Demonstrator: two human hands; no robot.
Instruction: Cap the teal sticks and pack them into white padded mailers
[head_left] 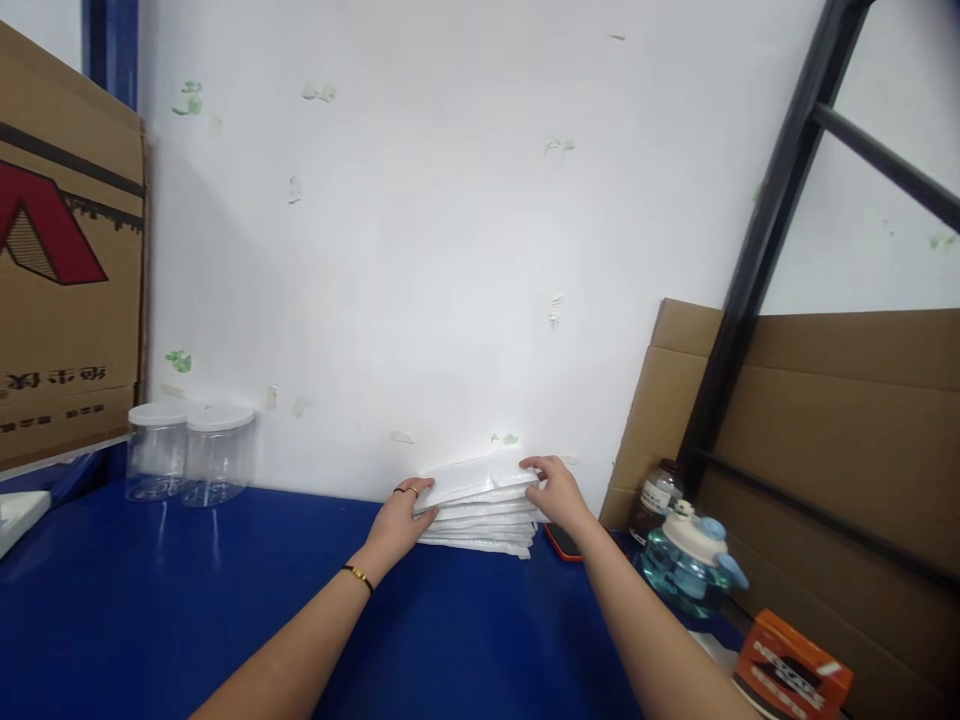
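Note:
A stack of flat white packets (480, 515), glossy like plastic wrapping, lies on the blue tabletop against the wall. Its layers are slightly fanned and uneven at the ends. My left hand (403, 515) grips the left end, with the thumb on the near side and rings on a finger. At the right end, my right hand (556, 492) pinches the upper packets between thumb and fingers. What the packets contain cannot be seen. Just right of the stack, partly behind my right forearm, lies a dark flat object with a red-orange edge (562, 543).
Two clear jars with white lids (217, 455) stand at the left, near a large cardboard box (67, 330). On the right are a brown bottle (656, 500), a teal water jug (686, 570), an orange box (791, 665) and a black metal frame (765, 220) before cardboard sheets.

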